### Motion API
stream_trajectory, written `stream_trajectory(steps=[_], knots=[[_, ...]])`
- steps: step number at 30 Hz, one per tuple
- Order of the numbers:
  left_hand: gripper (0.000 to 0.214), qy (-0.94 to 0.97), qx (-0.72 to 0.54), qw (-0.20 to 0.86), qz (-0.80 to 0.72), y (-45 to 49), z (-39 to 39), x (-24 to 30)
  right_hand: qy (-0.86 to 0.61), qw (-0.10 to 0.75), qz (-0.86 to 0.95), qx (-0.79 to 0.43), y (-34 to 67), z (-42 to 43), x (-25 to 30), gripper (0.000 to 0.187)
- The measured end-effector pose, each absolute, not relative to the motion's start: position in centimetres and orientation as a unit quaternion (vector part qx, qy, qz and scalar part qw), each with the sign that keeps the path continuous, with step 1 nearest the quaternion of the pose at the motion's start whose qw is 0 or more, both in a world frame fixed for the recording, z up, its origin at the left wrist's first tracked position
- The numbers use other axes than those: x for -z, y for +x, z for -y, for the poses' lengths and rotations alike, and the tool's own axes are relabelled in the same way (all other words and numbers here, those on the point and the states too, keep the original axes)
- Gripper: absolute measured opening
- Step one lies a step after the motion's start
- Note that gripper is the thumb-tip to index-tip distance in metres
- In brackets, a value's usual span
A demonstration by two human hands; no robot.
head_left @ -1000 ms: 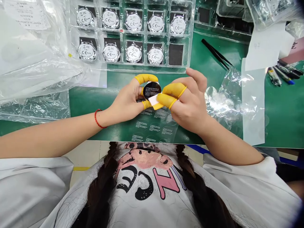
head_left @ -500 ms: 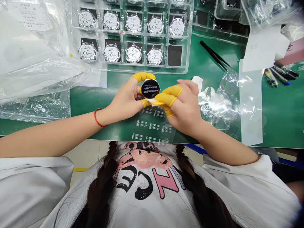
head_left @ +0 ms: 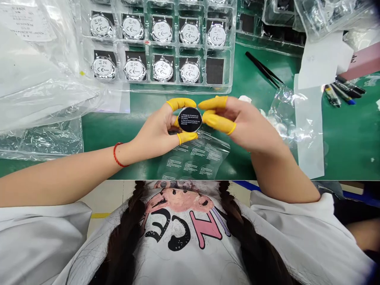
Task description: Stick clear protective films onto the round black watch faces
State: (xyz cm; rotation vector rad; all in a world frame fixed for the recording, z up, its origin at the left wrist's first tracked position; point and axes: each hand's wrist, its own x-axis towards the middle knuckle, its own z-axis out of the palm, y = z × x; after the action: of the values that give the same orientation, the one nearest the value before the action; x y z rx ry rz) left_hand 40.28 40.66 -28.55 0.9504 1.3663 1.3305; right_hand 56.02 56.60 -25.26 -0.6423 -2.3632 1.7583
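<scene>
My left hand (head_left: 156,128), with yellow finger cots, is shut on a round black watch (head_left: 190,119) held on edge between fingertips and thumb. Its black face carries small white printed lines. My right hand (head_left: 246,122) is just to the right of the watch, its two yellow-cotted fingers spread apart and their tips by the watch's right edge. That hand holds nothing visible. Below the watch lies a clear sheet of round printed stickers (head_left: 196,156), partly under my left hand. A small white scrap (head_left: 245,99) lies behind my right hand.
A clear plastic tray (head_left: 225,67) of silver watches stands ahead on the green mat (head_left: 350,138). Black tweezers (head_left: 263,69) lie to its right. Further right are crumpled clear film (head_left: 282,111), white paper (head_left: 308,130) and several pens (head_left: 341,93). A large plastic bag (head_left: 35,91) lies left.
My right hand has drawn back rightward and its fingers have spread. The white strip at the watch's lower edge no longer shows. My left hand still grips the watch, and the view has shifted slightly.
</scene>
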Motion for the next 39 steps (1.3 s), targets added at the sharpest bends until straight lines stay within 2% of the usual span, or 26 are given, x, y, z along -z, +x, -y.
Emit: stream_trajectory(steps=[2, 4, 9, 20, 29, 34, 39], knots=[[0.059, 0.393, -0.542, 0.493, -0.556, 40.4, -40.5, 28.3, -0.191, 0.003, 0.736, -0.649, 55.4, -55.5, 24.7, 0.038], [0.058, 0.397, -0.536, 0.498, -0.554, 40.5, -40.4, 28.0, -0.189, -0.015, 0.708, -0.68, 55.1, -55.1, 24.5, 0.037], [0.059, 0.398, -0.532, 0.499, -0.556, 40.7, -40.3, 28.0, -0.207, -0.017, 0.697, -0.686, 55.0, -55.3, 25.1, 0.036], [0.056, 0.39, -0.528, 0.499, -0.566, 40.6, -40.3, 28.7, -0.212, -0.04, 0.709, -0.671, 54.9, -55.1, 25.5, 0.044], [0.06, 0.399, -0.525, 0.51, -0.552, 40.4, -40.6, 28.6, -0.22, -0.034, 0.734, -0.642, 54.9, -55.0, 25.6, 0.041], [0.057, 0.401, -0.534, 0.502, -0.55, 40.4, -40.8, 28.5, -0.186, -0.066, 0.69, -0.696, 55.0, -55.6, 24.7, 0.035], [0.057, 0.399, -0.533, 0.501, -0.553, 40.5, -40.9, 28.5, -0.211, -0.052, 0.662, -0.717, 54.6, -55.3, 25.1, 0.028]])
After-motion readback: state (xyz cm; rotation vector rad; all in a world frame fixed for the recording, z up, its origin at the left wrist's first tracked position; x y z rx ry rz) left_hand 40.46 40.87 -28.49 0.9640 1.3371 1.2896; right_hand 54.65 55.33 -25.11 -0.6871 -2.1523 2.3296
